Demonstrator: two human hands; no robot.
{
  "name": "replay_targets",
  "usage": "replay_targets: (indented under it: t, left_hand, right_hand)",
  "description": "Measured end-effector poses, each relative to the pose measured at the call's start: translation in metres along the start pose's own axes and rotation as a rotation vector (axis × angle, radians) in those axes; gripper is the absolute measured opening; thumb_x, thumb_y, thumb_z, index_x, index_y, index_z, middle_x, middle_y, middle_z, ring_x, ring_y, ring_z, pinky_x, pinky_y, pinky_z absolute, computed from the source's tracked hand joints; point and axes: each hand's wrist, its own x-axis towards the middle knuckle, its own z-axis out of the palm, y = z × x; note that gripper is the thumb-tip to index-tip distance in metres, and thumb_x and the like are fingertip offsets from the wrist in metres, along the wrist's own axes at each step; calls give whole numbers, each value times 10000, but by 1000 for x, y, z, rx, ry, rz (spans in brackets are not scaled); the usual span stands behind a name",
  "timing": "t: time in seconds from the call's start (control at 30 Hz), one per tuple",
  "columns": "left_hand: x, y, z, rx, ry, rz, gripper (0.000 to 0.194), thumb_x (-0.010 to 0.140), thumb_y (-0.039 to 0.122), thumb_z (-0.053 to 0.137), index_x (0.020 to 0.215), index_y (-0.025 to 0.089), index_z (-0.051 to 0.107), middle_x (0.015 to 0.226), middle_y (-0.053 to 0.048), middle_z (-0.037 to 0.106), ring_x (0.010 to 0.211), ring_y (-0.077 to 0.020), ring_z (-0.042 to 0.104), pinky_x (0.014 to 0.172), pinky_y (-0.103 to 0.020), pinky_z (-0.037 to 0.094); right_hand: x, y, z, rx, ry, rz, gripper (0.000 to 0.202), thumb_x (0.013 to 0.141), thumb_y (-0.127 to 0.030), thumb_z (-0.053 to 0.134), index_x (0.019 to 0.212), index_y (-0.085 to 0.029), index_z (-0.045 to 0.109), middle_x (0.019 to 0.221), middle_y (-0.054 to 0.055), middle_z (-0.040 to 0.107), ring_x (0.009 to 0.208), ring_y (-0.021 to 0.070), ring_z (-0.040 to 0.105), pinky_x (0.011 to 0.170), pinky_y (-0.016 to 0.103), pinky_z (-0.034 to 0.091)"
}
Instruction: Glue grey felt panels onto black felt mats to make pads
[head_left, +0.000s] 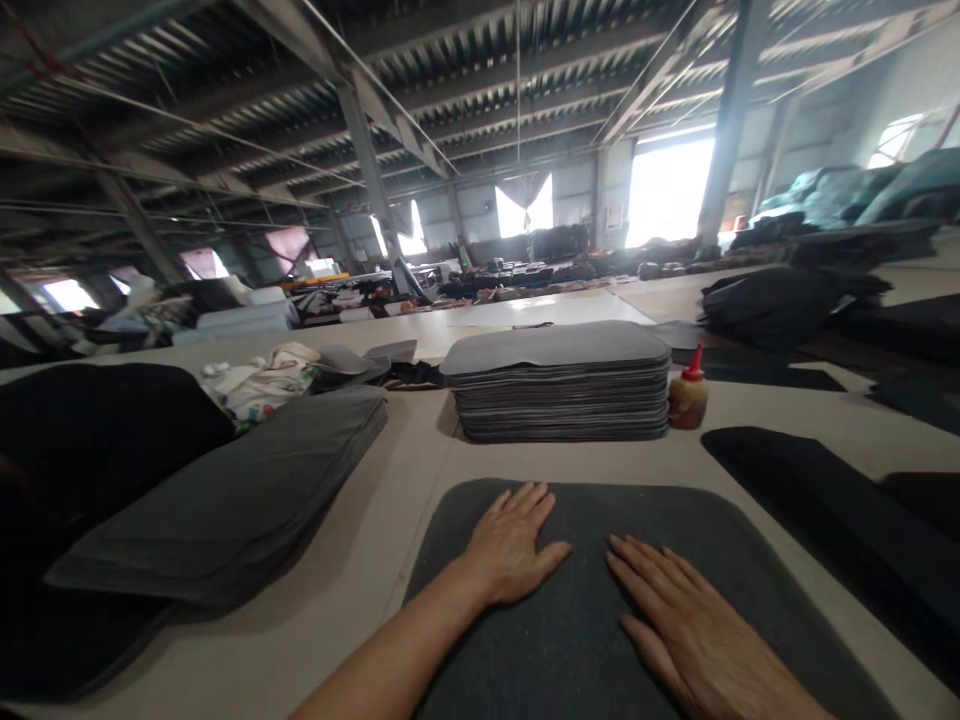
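Through the head camera I have both hands resting on a dark, round-cornered panel (574,640), which lies flat on the pale surface (360,520) directly in front of me, its near edge running out of my view. My left hand (514,545) is palm down near the panel's far edge, its fingers slightly spread and the thumb well out to the side. My right hand (686,620) lies nearer to me on the other half, fingers close alongside one another and straight, thumb held apart; neither hand is clamped on anything. Just beyond the panel I see a tall, neat stack of grey sheets (559,385), its edges fairly even, with a red-tipped bottle (688,392) standing upright just beside its right end. Off to my left there is a lower, looser pile of dark grey sheets (232,490), its layers slightly staggered, and at my right a long black piece (810,510) lies on the same surface. As for progress, I would judge the laying-out of this panel as done, since it looks flat with no fold that I can make out, and the handling of it as under way. The sheets in the stack and the pile are untouched at this moment; whether they are finished or waiting I cannot tell, so how much is left remains open to me.
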Motion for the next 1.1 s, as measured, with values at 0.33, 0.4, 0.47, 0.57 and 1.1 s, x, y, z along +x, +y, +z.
replay_targets:
  t: [0.33,0.4,0.47,0.57,1.1]
  left_hand:
    - [16,-35,2,123,114,-132,693,992,585,357,1502,117,388,1603,-136,340,1506,-284,269,1245,-498,215]
    - [16,-45,0,142,114,-127,676,995,580,352,1497,129,402,1596,-131,355,1499,-286,285,1239,-496,229]
    - [16,-56,-2,161,112,-121,676,990,588,358,1493,140,411,1592,-127,364,1496,-284,293,1234,-490,242]
    - [14,-73,-5,194,114,-134,681,982,604,363,1495,159,411,1593,-112,369,1496,-279,294,1231,-482,248]
    - [-75,-58,-34,356,142,-140,566,993,509,380,1502,262,400,1598,-32,383,1502,-262,283,1234,-513,249]
  right_hand:
    - [-12,12,-1,24,-125,349,657,991,-616,411,1427,-151,571,1521,157,441,1375,369,450,1090,567,450]
    - [-22,23,-5,5,-160,416,685,991,-638,394,1443,-148,553,1534,163,421,1399,354,423,1120,548,421]
    - [-34,34,-9,-28,-186,468,731,981,-671,376,1448,-135,545,1537,169,414,1412,348,404,1132,535,409]
    - [-53,47,-14,-92,-215,509,818,971,-705,323,1445,-74,534,1531,200,406,1418,354,393,1137,537,402]
    - [-5,85,-28,42,-213,374,643,1033,-488,297,1458,-44,486,1511,189,453,1423,297,395,1179,460,345]
